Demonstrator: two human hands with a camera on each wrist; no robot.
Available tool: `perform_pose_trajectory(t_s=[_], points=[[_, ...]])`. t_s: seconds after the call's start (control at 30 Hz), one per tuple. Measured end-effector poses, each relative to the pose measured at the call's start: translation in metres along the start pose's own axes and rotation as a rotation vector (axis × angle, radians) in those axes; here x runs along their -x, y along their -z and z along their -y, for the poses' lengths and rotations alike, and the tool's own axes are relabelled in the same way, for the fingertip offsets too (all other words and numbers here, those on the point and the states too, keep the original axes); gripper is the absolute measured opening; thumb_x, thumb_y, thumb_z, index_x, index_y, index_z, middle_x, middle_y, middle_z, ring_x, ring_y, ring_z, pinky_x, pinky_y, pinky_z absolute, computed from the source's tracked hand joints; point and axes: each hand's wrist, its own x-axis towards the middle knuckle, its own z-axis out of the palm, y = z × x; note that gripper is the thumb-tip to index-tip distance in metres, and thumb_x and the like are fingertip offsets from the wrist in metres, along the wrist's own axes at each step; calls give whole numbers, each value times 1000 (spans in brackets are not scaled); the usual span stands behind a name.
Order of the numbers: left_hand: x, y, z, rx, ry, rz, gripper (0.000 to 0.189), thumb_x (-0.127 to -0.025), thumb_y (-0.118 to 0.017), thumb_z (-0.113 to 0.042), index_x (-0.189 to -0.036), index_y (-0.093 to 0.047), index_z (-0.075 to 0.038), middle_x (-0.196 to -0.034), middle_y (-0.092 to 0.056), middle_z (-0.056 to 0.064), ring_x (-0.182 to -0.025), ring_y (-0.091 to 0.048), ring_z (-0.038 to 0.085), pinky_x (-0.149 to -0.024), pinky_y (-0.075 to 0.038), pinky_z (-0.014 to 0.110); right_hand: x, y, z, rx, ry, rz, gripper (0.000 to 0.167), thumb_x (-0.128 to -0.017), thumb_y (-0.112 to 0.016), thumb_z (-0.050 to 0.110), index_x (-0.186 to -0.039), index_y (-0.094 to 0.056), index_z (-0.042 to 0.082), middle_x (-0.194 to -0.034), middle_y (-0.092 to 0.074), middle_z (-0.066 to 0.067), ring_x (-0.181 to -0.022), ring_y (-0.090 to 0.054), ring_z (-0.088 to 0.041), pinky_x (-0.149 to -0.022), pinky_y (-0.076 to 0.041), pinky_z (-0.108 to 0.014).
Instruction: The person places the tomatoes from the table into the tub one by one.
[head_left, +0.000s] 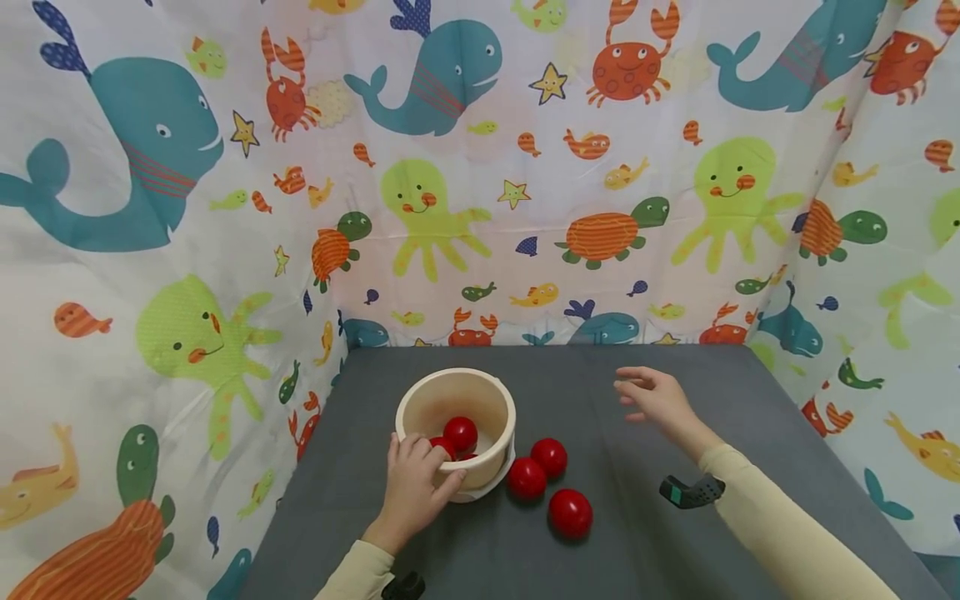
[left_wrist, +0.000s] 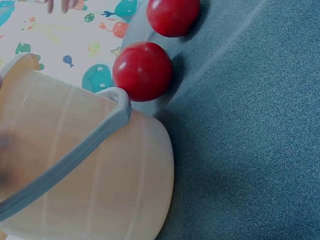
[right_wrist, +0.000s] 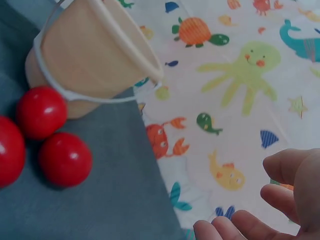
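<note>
A cream bucket (head_left: 491, 442) with a pale handle (left_wrist: 65, 170) stands on the grey table, and several glossy red balls (head_left: 461, 434) lie inside it. My left hand (head_left: 411, 487) grips its near-left rim, with the thumb along the outside. Just right of the bucket are three more red balls: one near its side (head_left: 527, 479), another behind that (head_left: 550, 458), and a third closer to me (head_left: 571, 514). My right hand (head_left: 660, 404) is held in the air to the right of the balls, fingers loosely bent and holding nothing.
A dark grey cloth covers the table (head_left: 600, 383). Curtains (head_left: 480, 242) printed with sea animals hang at its back, left and right. Each wrist wears a dark band, the right one (head_left: 692, 492) plainly seen.
</note>
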Motion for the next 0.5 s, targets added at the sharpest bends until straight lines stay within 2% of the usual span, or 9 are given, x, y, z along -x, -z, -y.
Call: perform_pose_trajectory(t_s=[0.13, 0.37, 0.5], points=[[0, 0, 0, -6, 4, -10, 23, -86, -78, -38, -86, -67, -18, -87, -61, 4, -107, -57, 33, -104, -35, 85, 8, 5, -17, -11, -30, 0, 55, -110, -57, 28, -151, -47, -6, -147, -54, -36, -120, -68, -42, -89, -63, -50], [0, -2, 1, -6, 5, -9, 23, -86, -78, -39, -86, -67, -18, -88, -62, 4, -108, -57, 33, -104, -36, 85, 17, 1, -46, -32, -77, -4, 54, -110, -57, 27, -150, -48, -8, -144, -56, -36, -109, -72, -31, -88, -64, -51], [1, -2, 0, 2, 8, -5, 23, -86, -78, -38, -86, -67, -18, -88, -62, 4, -108, -57, 33, -105, -34, 85, 21, -8, -63, -50, -108, -5, 53, -110, -59, 27, -148, -50, -8, -143, -57, -35, -111, -71, -37, -87, -64, -51]])
